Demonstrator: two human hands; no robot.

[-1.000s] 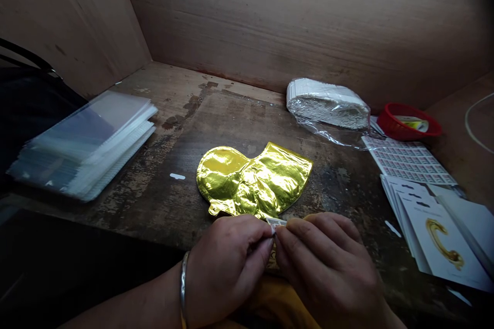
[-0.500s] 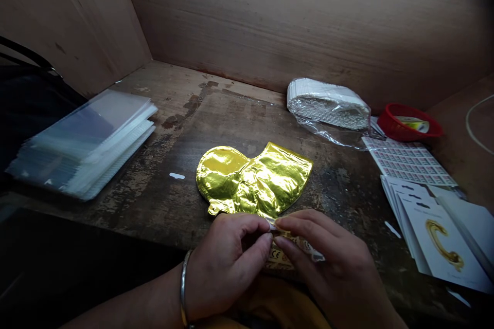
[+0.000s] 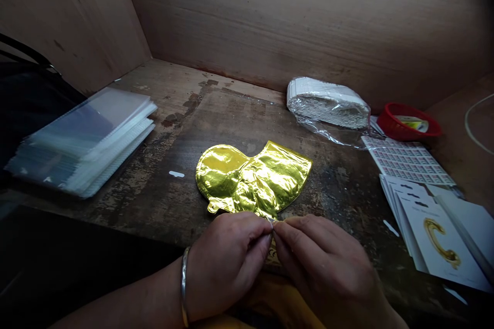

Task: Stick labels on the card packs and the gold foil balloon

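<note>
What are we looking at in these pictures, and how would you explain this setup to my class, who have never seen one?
There is no machine here: these are a person's two bare hands, filmed by one camera worn on the head, looking forward and down. The left hand, with a metal bangle, and the right hand pinch a small pale strip between their fingertips, just below a flat gold foil balloon. On the worn wooden table lie a stack of clear plastic sleeves, a plastic-wrapped bundle of white cards, a red basket, a sheet of small labels and printed cards.
</note>
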